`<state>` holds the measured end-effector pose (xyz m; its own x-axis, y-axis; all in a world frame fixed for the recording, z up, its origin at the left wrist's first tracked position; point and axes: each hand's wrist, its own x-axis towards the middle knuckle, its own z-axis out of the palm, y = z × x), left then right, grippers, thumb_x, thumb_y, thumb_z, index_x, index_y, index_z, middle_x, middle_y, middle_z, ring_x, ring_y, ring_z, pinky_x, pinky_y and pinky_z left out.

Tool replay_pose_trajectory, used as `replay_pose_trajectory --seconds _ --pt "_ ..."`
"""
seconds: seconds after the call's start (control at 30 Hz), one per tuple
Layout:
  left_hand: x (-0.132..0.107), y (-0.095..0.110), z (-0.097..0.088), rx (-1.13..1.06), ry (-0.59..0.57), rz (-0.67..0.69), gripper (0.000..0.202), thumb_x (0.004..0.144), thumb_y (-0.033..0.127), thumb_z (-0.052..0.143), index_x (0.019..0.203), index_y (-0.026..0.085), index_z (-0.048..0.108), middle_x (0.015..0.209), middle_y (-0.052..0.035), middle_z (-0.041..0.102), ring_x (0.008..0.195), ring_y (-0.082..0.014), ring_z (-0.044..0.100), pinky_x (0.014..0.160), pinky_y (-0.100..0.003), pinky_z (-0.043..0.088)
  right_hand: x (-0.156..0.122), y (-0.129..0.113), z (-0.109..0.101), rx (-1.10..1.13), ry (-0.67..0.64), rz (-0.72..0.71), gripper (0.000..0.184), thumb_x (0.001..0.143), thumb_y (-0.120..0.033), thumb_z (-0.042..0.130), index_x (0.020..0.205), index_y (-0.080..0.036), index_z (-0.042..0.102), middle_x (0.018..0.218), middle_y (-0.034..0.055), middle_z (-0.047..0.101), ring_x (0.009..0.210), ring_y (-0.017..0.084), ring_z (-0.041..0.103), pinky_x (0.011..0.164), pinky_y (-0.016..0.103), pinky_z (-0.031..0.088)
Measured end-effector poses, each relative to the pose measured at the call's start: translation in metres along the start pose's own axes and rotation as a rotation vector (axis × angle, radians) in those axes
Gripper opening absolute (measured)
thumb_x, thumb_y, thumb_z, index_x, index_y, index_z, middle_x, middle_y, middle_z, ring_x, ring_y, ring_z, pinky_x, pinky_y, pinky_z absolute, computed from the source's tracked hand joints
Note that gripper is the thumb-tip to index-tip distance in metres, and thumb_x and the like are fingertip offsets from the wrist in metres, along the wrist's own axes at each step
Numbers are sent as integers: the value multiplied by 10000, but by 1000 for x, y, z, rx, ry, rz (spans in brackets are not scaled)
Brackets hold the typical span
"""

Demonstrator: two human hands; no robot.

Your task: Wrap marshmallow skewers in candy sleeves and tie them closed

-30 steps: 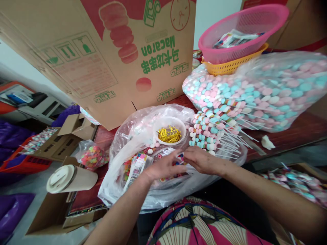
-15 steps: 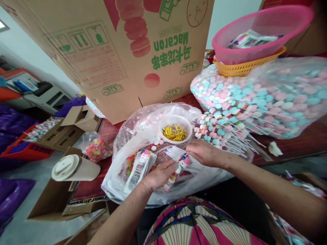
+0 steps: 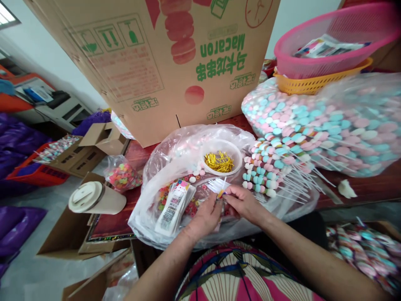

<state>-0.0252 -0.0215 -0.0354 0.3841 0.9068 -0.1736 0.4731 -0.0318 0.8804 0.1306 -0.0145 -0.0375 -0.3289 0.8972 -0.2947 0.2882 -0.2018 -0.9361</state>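
While pinched between both hands just above the spread plastic sheet point(image 3: 147, 225), a small clear candy packet point(image 3: 220, 189), held near its top. Left hand point(image 3: 206, 215) closed on the packet from below, fingers curled together; right hand point(image 3: 242, 202) clamped on it from the side, thumb and forefinger meeting at the twisted neck. Directly behind, a white bowl point(image 3: 210, 147) of gold twist ties point(image 3: 219, 162); to its right, a pile of candy sticks point(image 3: 269, 171) spilling from a big bag point(image 3: 338, 121). Beside the left wrist, a stack of printed wrappers point(image 3: 173, 205) lying over loose ring candies point(image 3: 163, 194).

Likely trouble: a slack pinch letting the neck open and the candy drop among the loose pieces; a sleeve or wrist brushing the bowl and scattering ties; sticks nudged off the pile toward the table edge point(image 3: 360, 200).
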Motion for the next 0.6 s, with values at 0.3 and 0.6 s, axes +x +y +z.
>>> replay_pose_trajectory --seconds 0.3,0.6 --pt "5 11 -9 -63 -251 -173 214 843 325 485 893 174 628 881 -10 633 893 -185 543 853 -322 435 2 -15 -22 -835 278 -388 215 871 -221 423 719 -168 566 695 103 628 686 215 573 616 315 405" --pt "17 13 -28 -362 -558 -173 102 736 238 557 722 161 623 674 16 588 670 -133 528 702 -270 463 -10 -23 -36 -1444 -78 -1146 332 900 -116 375 1164 -62 569 909 114 651 961 243 529 1036 558 263"
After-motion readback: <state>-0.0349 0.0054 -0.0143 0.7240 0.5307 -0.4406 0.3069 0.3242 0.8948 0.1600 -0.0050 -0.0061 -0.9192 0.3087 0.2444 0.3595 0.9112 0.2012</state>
